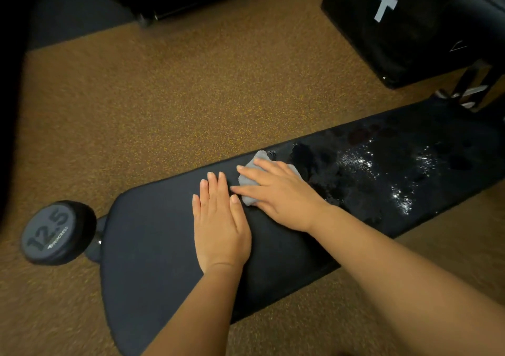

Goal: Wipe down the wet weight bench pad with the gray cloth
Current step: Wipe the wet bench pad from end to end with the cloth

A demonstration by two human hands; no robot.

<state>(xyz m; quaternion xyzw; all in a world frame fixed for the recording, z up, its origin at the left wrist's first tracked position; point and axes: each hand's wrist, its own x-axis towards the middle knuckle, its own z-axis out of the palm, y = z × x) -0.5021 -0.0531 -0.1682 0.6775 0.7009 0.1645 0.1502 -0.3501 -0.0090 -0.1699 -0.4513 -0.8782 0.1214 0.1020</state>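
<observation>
Right hand (281, 194) presses a crumpled gray cloth (259, 157) with straight fingers onto the black padded table (153, 246), beside its wet patch (382, 169). Left hand (220, 224) lies flat alongside. The round black dumbbell (58, 232) reads "12.5".

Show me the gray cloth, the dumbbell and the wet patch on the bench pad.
gray cloth (261, 158): head view, exposed top corner beyond the fingers.
dumbbell (52, 232): head view, end face marked 12.5.
wet patch (358, 161): head view, glistening droplets.
</observation>
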